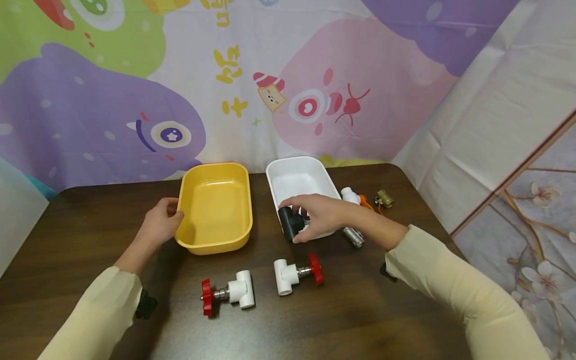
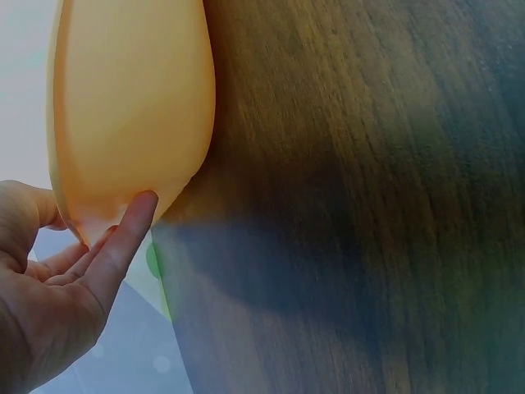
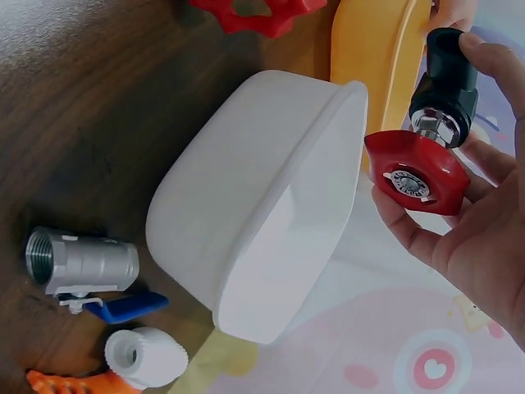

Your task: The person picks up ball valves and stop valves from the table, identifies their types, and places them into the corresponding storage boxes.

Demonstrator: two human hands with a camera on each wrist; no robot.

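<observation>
My right hand (image 1: 320, 216) holds a black tee-shaped stop valve (image 1: 290, 223) above the near end of the white tray (image 1: 302, 164). In the right wrist view this valve has a red handwheel (image 3: 417, 172), with the fingers around it and the thumb on the black body (image 3: 447, 82). At the left side of the yellow tray (image 1: 215, 246), my left hand (image 1: 160, 221) grips the rim. The left wrist view shows fingers against the yellow tray's outer wall (image 2: 135, 107) and others behind its edge.
Two white stop valves with red handwheels (image 1: 240, 290) (image 1: 288, 276) lie in front of the trays. Right of the white tray are a metal ball valve with a blue lever (image 3: 90, 263), a white valve with an orange handle (image 1: 350, 195) and a brass valve (image 1: 385, 199). A patterned cloth hangs behind.
</observation>
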